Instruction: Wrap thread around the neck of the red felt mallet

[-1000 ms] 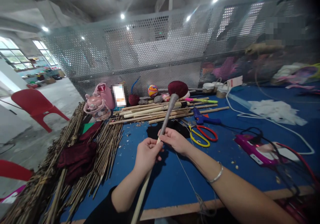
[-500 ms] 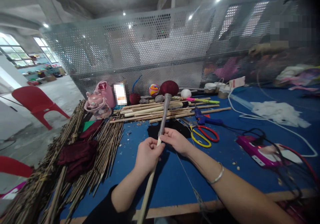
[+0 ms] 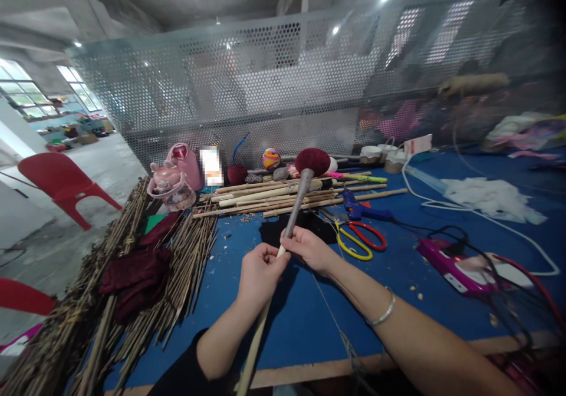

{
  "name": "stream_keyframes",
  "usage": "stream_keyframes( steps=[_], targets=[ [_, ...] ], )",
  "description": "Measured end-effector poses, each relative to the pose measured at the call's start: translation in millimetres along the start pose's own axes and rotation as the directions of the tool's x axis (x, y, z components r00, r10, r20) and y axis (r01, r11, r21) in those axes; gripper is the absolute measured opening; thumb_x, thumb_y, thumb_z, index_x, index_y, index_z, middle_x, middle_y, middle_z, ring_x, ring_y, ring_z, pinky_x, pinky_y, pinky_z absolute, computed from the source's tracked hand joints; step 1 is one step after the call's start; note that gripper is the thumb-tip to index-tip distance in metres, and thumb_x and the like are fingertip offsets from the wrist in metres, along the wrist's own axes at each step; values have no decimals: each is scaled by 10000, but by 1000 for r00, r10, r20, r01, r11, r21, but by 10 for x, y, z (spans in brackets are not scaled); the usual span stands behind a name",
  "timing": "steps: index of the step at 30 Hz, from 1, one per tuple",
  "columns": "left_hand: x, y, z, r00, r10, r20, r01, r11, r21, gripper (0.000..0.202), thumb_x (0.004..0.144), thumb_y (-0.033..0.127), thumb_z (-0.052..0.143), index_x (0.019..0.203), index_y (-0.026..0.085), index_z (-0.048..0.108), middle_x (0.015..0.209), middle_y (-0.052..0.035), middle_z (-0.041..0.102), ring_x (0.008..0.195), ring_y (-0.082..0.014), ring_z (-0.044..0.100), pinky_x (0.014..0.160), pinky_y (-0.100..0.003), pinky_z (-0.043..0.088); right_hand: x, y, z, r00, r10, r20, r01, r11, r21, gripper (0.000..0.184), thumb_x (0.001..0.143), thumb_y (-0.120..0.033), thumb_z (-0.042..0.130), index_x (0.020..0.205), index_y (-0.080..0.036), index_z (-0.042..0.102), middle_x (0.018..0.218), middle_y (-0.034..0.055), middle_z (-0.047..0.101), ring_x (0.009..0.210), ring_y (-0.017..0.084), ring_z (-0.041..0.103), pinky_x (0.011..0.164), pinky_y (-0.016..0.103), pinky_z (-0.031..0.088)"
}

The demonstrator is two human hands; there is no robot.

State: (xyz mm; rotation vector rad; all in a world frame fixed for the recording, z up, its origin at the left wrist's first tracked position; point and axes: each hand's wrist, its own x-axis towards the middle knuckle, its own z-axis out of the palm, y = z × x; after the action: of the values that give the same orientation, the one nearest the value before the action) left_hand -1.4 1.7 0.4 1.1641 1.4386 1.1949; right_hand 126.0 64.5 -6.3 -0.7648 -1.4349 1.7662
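Note:
My left hand (image 3: 259,275) is closed round a long pale wooden stick (image 3: 252,349) that rises from the table's near edge. The stick's upper part is wound in grey thread (image 3: 297,204) and ends in a dark red padded ball (image 3: 313,161). My right hand (image 3: 308,247) pinches the stick just above my left hand, where the grey winding ends. A thin grey thread (image 3: 329,310) trails from there down over the blue table (image 3: 305,319). A silver bangle (image 3: 384,312) sits on my right wrist.
Bundles of thin sticks (image 3: 124,302) and dark red cloth (image 3: 132,275) lie at the left. Thicker sticks (image 3: 274,198), yellow and red scissors (image 3: 360,240), a blue glue gun (image 3: 360,210), a pink device with cables (image 3: 455,263), white stuffing (image 3: 490,198) and a perforated metal screen (image 3: 274,89) lie beyond.
The stick's red head swung left and then back to the right. Both hands stayed at the same place on the stick.

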Motion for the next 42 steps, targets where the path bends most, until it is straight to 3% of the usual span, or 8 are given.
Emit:
stream_keyframes(
  steps=[5,8,15,19,25,32,38,42],
  targets=[
    [8,63,8,962,-170,214,225,936,-269,388,654,511,619,696,145,498,540,-12,595,356,-65,472,349,-167,333,-28,-54,-24,997,40,71,-44,997,60,314,742,-432,600,868,-179,463,524,-91,352,388,36,183,346,176,103],
    [14,68,-12,944,-226,241,289,920,-267,394,681,533,572,670,149,488,505,-6,574,325,-64,442,332,-173,313,-40,-65,-27,996,37,87,-40,998,40,308,745,-437,594,853,-183,456,496,-100,311,387,42,174,344,177,111],
    [-14,9,-39,997,80,25,-80,996,29,316,623,413,688,692,143,539,502,45,511,423,-46,434,414,-157,313,-21,-24,-4,1000,-29,10,29,997,-66,320,712,-420,632,803,-160,469,584,-63,412,442,42,313,387,182,208],
    [-7,10,-9,991,-75,111,80,996,-41,366,650,488,635,685,145,511,508,11,565,354,-66,452,358,-177,313,-26,-44,-13,999,2,33,0,999,-35,340,707,-427,634,842,-167,461,586,-60,446,422,43,311,380,186,199],
    [3,88,4,909,-213,357,332,889,-315,402,688,501,591,771,111,547,565,-30,591,387,-60,484,371,-163,346,-29,-58,-25,996,33,83,-32,999,-16,324,744,-450,589,833,-172,448,522,-68,445,382,45,297,364,183,155],
    [-5,113,-32,920,-261,292,361,854,-374,390,721,492,547,976,202,494,537,77,429,317,-16,271,307,-128,148,-4,31,60,994,-28,102,32,999,-40,323,743,-445,599,828,-163,466,677,-3,546,596,105,506,527,221,356],
    [110,104,-195,953,-216,214,272,919,-285,467,707,570,528,987,197,524,489,97,326,318,-17,224,313,-126,124,-61,-117,68,998,9,68,17,928,-373,279,750,-427,582,775,-171,475,553,-61,415,471,69,337,456,208,250],
    [245,139,-454,967,-175,182,229,914,-336,463,704,536,554,1016,196,516,499,102,312,326,-9,208,328,-124,118,-808,-358,155,990,74,121,28,735,-678,194,833,-359,494,758,-192,558,602,-15,507,518,98,417,480,230,317]
  ],
)
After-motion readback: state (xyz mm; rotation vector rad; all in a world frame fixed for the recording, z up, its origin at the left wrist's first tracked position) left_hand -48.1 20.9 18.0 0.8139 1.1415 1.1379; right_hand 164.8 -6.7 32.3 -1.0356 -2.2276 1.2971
